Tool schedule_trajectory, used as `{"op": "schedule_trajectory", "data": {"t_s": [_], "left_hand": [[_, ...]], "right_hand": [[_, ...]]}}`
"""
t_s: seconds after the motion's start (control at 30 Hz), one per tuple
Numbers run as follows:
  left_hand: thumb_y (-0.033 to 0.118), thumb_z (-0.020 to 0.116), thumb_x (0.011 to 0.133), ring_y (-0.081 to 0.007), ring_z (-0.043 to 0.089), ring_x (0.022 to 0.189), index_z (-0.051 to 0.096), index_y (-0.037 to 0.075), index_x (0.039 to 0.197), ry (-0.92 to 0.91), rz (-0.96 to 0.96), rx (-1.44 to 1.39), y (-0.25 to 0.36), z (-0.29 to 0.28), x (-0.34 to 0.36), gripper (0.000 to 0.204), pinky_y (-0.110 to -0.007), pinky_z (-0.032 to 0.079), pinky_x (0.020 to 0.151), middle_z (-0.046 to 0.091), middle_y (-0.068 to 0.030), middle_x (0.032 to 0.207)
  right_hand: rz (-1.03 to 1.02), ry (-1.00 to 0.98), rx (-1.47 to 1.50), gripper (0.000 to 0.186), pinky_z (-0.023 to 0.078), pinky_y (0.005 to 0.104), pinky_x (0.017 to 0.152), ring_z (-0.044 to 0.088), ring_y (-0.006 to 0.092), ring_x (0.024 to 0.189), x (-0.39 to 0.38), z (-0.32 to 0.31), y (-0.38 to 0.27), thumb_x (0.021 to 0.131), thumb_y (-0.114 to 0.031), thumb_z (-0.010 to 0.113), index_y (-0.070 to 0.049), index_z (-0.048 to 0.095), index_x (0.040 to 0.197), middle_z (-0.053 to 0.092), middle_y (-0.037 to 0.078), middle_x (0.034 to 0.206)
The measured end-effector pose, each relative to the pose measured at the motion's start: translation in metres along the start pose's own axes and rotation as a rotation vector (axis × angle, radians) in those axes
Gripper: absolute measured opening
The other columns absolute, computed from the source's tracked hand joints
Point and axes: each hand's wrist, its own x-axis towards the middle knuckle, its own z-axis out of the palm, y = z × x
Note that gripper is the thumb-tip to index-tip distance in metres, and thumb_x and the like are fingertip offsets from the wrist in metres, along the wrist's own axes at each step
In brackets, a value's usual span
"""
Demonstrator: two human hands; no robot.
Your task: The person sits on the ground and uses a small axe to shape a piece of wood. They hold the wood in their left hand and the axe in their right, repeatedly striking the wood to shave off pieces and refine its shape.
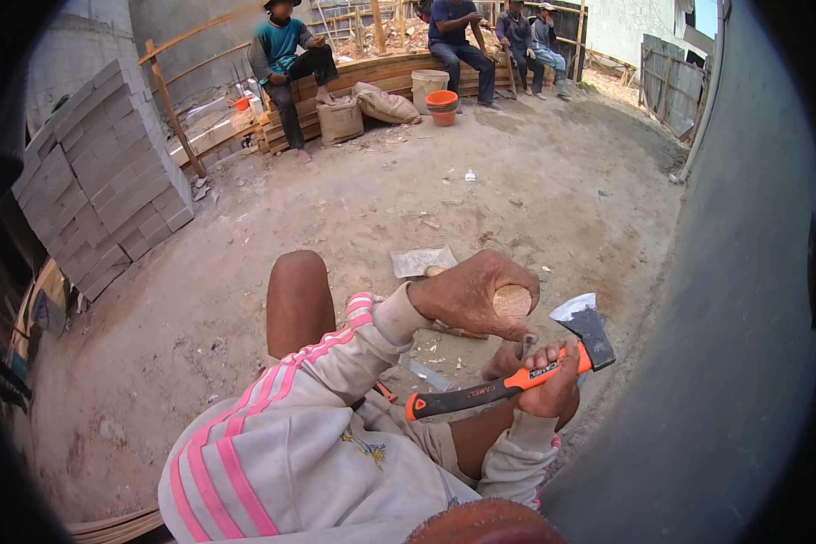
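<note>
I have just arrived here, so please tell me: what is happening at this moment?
A person crouches on dirt ground. The left hand grips a round wooden stick by its end. The right hand holds a hatchet close to its head, blade near the stick. Other people sit in the background beside stacked grey blocks.

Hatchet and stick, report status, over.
Left hand gripping wooden stick upright. Right hand choked up on hatchet, blade beside stick's end. Nothing between them.

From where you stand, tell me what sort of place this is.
Probably an outdoor building site. A stack of grey blocks stands on bare dirt ground, with timber planks and buckets behind. The right hand grips a hatchet; the left hand holds a wooden stick.
</note>
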Motion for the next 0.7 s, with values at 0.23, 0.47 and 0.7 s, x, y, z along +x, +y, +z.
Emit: {"op": "schedule_trajectory", "data": {"t_s": [0.23,0.47,0.7], "left_hand": [[0.028,0.086,0.080,-0.0108,0.056,0.068,0.063,0.006,0.077,0.063,-0.100,-0.029,0.011,-0.032,-0.006,0.032,-0.029,0.044,0.062,0.063,-0.0002,0.074],[0.034,0.079,0.082,-0.0105,0.061,0.063,0.064,0.004,0.079,0.388,-0.159,-0.106,0.006,-0.077,0.013,0.033,-0.026,0.049,0.057,0.064,-0.0047,0.074],[0.025,0.074,0.090,-0.0113,0.060,0.062,0.064,0.004,0.089,0.536,-0.014,-0.050,-0.016,-0.128,0.024,0.023,-0.028,0.051,0.057,0.061,-0.0044,0.070]], "right_hand": [[0.048,-0.007,0.018,0.024,0.044,0.0297,0.055,0.048,0.0113,0.057,0.003,-0.003,0.003,0.099,-0.031,0.065,-0.014,0.051,0.089,0.049,-0.002,0.071],[0.099,-0.031,-0.002,0.030,0.047,0.0294,0.054,0.049,0.0124,0.058,0.008,0.001,0.012,0.098,-0.028,0.063,-0.012,0.048,0.076,0.047,-0.001,0.068],[0.213,-0.055,-0.110,0.017,0.047,0.0291,0.055,0.050,0.0117,0.060,0.010,0.009,0.033,0.095,-0.023,0.066,-0.014,0.053,0.102,0.051,-0.001,0.076]]}}
